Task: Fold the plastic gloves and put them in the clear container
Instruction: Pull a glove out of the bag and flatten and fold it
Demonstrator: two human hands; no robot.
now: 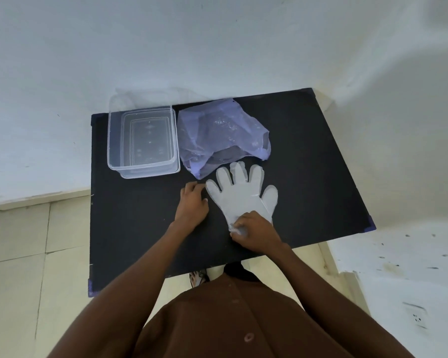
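A clear plastic glove [239, 195] lies flat on the black table [308, 161], fingers spread and pointing away from me. My right hand [254, 232] pinches the glove's cuff at its near end. My left hand [193, 204] rests on the table just left of the glove, its fingertips touching the edge of the outermost left finger. The clear container [142, 140] stands open at the back left, with nothing but its own moulded bottom visible inside.
A crumpled bluish plastic bag [223, 133] lies right of the container, just beyond the glove's fingertips. White walls close in behind and to the right. The table's near edge runs just below my right hand.
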